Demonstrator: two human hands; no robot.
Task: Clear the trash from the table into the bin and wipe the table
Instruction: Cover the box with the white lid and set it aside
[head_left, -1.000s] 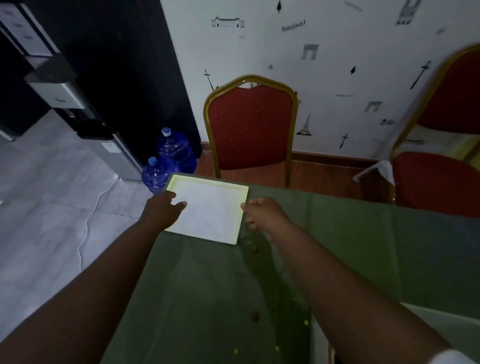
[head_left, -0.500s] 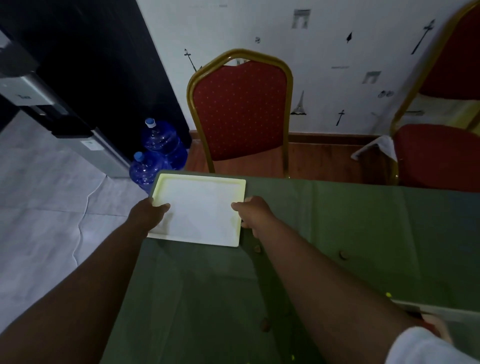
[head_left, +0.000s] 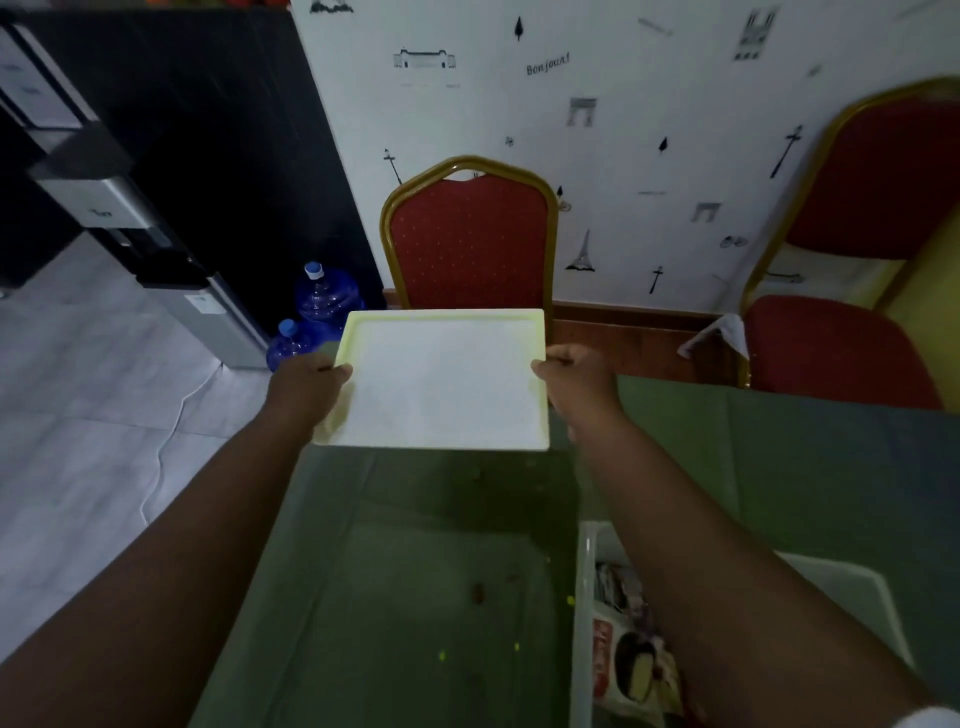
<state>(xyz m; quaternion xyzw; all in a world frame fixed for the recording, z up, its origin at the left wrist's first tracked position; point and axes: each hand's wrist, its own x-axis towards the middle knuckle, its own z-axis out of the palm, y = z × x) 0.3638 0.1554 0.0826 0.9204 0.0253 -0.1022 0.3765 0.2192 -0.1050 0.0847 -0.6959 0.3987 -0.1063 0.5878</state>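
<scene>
— Green cloth covers our table (head_left: 395, 639), with crumbs (head_left: 477, 592) scattered on it and a red chair (head_left: 470, 244) beyond the far edge.
— We hold the tray (head_left: 441, 379) over the far left corner, our left grip (head_left: 306, 382) curled round its left rim and our right grip (head_left: 576, 379) pinching the right rim.
— It looks lifted clear of the cloth, though the dim light leaves us unsure.
— We should carry it level, so nothing slides off, towards the bin (head_left: 584, 597) by our right arm, where wrappers (head_left: 634, 660) lie.

A red chair (head_left: 470, 244) stands against a white wall (head_left: 649, 104) printed with sketches. The floor (head_left: 93, 415) is grey tile.
</scene>
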